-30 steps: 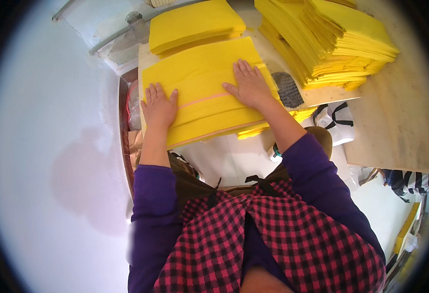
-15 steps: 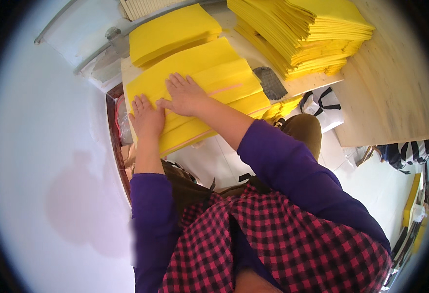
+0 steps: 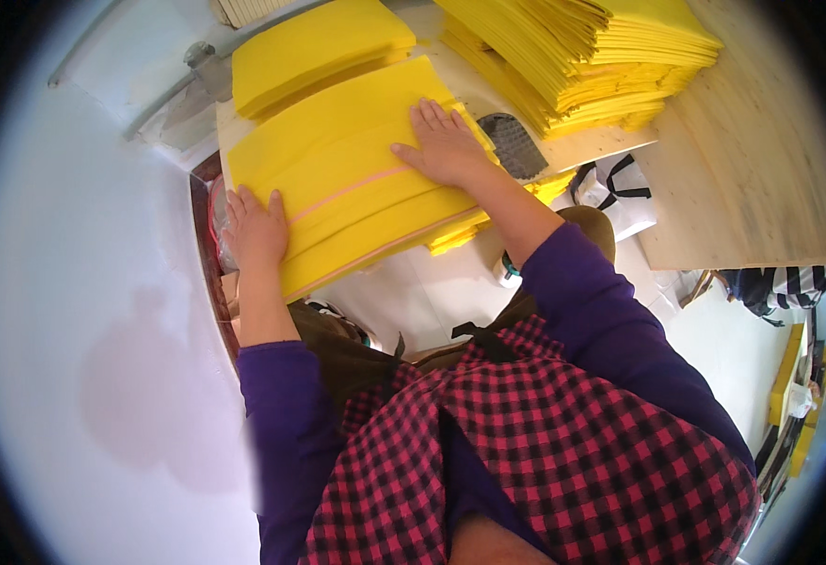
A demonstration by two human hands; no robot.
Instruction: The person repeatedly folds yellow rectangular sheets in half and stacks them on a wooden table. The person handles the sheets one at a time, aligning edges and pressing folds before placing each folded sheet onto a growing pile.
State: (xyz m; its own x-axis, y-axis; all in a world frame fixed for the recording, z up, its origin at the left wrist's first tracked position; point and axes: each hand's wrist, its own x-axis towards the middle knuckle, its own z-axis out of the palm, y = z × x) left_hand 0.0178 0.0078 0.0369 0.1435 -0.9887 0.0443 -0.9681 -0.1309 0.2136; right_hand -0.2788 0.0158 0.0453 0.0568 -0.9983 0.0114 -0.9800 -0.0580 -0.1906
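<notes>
While both hands, left (image 3: 257, 229) and right (image 3: 446, 144), press flat and open on the yellow stack (image 3: 356, 179) at the table edge (image 3: 582, 146), gripping nothing, sheets could slide off.

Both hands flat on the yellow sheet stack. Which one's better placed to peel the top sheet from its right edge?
Right, probably. The right hand lies flat by the right edge of the yellow sheet stack, fingers spread. The left hand presses the near left corner, well placed to pin it.
</notes>
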